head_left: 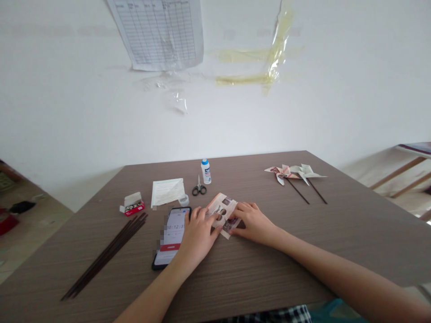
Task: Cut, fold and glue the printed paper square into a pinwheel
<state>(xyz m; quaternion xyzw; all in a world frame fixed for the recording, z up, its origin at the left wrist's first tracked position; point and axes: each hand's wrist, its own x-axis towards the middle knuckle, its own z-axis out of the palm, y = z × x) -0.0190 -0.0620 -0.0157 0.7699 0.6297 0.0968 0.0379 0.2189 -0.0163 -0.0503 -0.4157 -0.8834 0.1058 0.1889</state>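
Note:
My left hand (198, 235) and my right hand (254, 223) rest on a folded printed paper (222, 213), lying on the wooden-look table, and hold it from either side. Its printed pattern shows pink and brown tones. My left hand also sits just right of a smartphone (170, 237) showing a timer, and partly covers its edge. Straight ahead stand scissors (199, 187) and a white glue bottle with a blue cap (206, 171).
Two paper pinwheels on dark sticks (295, 176) lie at the right. At the left are a bundle of dark sticks (107, 253), a small red-and-white box (133, 204), a white paper sheet (167, 192) and a small clear cup (183, 200). A wall stands behind.

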